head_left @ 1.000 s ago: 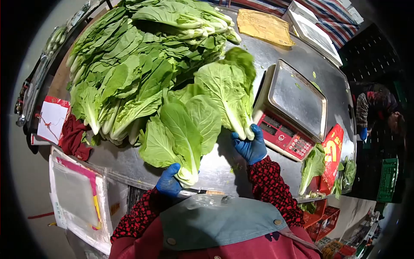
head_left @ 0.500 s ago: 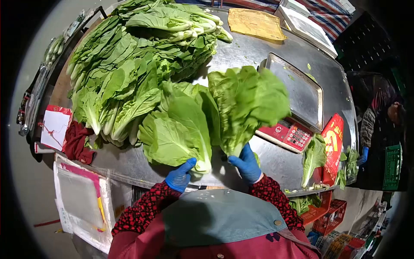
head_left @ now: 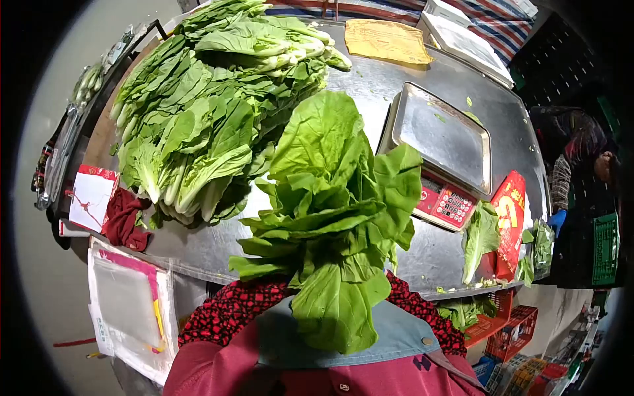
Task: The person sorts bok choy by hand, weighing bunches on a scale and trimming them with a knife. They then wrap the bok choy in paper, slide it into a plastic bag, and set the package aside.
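A large bunch of broad-leaved leafy greens (head_left: 323, 211) is raised in front of my apron, over the table's near edge. One leaf hangs down across the apron bib. My left sleeve (head_left: 244, 300) and my right sleeve (head_left: 426, 313) lead in behind the bunch from both sides. The leaves cover both my hands, so their fingers and the stalk ends are hidden. Beyond the bunch, to the left, a big heap of the same greens (head_left: 198, 112) lies with pale stems outward. Right of the bunch stands a scale with a metal pan (head_left: 446, 135) and a red keypad panel (head_left: 449, 206).
On the metal table (head_left: 360, 82) lie a yellow folded sheet (head_left: 387, 41), a red packet (head_left: 510, 221), a loose leaf (head_left: 480, 241) and a dark red cloth (head_left: 125, 221). White foam boxes (head_left: 465, 46) stand at the back. Another person's blue-gloved hand (head_left: 558, 220) is at the right edge.
The two separate heads of greens, one in each hand, have come together into one bunch closer to my body. My hands have gone out of sight behind the leaves.
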{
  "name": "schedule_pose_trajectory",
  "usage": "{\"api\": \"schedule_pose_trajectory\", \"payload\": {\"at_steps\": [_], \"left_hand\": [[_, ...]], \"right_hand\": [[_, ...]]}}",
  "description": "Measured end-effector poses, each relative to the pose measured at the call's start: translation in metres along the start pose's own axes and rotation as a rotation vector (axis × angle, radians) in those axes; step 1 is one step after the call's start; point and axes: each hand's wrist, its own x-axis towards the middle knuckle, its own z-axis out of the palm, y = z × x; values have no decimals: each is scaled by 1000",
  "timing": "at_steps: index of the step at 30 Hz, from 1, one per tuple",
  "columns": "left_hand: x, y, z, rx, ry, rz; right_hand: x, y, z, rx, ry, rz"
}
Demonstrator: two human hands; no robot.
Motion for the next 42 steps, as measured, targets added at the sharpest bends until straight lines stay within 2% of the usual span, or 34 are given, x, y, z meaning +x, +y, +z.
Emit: {"api": "schedule_pose_trajectory", "payload": {"at_steps": [1, 2, 4, 5, 6, 7, 8, 9, 10, 11, 12, 13, 14, 15, 16, 17, 18, 19, 20, 21, 22, 24, 26, 27, 28, 29, 31, 32, 34, 37, 39, 40, 41, 42], "left_hand": [[11, 5, 7, 11, -8, 42], [24, 10, 13, 22, -20, 84], [51, 20, 19, 38, -44, 159], [63, 27, 16, 54, -43, 190], [80, 43, -47, 79, -31, 221], [144, 36, 6, 107, -16, 253], [166, 40, 17, 133, -3, 286], [204, 42, 32, 156, 6, 322], [207, 49, 30, 177, 16, 358], [227, 71, 45, -422, -97, 23], [255, 66, 60, -471, -101, -47], [273, 74, 70, -473, -131, -90], [295, 53, 88, -603, -112, -77], [310, 47, 93, -516, -174, -265], [325, 35, 103, -464, -148, -266], [335, 23, 104, -340, -181, -406], [344, 4, 103, -214, -211, -547], [349, -16, 100, 370, -141, -558], [338, -11, 90, 617, -237, -561], [322, -4, 96, 951, -4, -561], [324, -23, 94, 905, -27, -534], [321, -30, 97, 918, 17, -475], [320, -22, 84, 852, -55, -499], [317, -26, 82, 866, -24, -456], [311, -31, 79, 878, 6, -413], [305, -34, 76, 964, 30, -343], [287, -33, 54, 964, 49, -159], [272, 0, 36, 879, -30, -152], [246, 5, 9, 785, 45, 40], [220, 22, -39, 665, 166, 190], [207, 43, -66, 533, 278, 80], [203, 55, -83, 495, 291, 1], [195, 60, -99, 555, 328, 128], [188, 66, -110, 451, 385, 101]], "right_hand": [[2, -9, 12, 79, -103, -30], [7, -20, 22, 75, -106, -44], [25, -58, 35, -247, -6, -276], [-5, -79, 28, -401, 42, -376], [-34, -105, 16, -550, 79, -470], [-28, -140, 9, -696, 112, -563], [27, -188, 7, -843, 146, -661], [30, -197, 16, -993, 183, -763], [33, -206, 26, -1143, 221, -868], [41, -208, 43, -1293, 261, -973], [44, -237, 49, -1331, 396, -876], [50, -258, 54, -1330, 416, -875], [56, -275, 55, -1328, 440, -874], [60, -292, 47, -1422, 450, -855], [65, -308, 34, -1513, 458, -833], [68, -319, 17, -1805, 537, -840], [72, -322, 16, -1972, 646, -637], [75, -325, 14, -2126, 750, -415], [86, -323, -26, -2261, 685, -342], [97, -315, -40, -2323, 652, 38], [105, -300, -95, -2388, 642, -127], [106, -300, -105, -2364, 640, -158], [101, -307, -77, -2208, 587, -18], [96, -309, -84, -2259, 544, -146], [90, -313, -88, -2248, 596, -125], [85, -313, -88, -2251, 621, -300], [81, -309, -45, -2327, 710, -496], [84, -299, -21, -2136, 613, -678], [95, -269, 36, -1692, 479, -571], [134, -228, 74, -1690, 70, -597], [169, -203, 110, -1578, -120, -555], [189, -190, 128, -1573, -160, -603], [206, -179, 152, -1526, -168, -567], [233, -168, 163, -1510, -235, -639]]}}
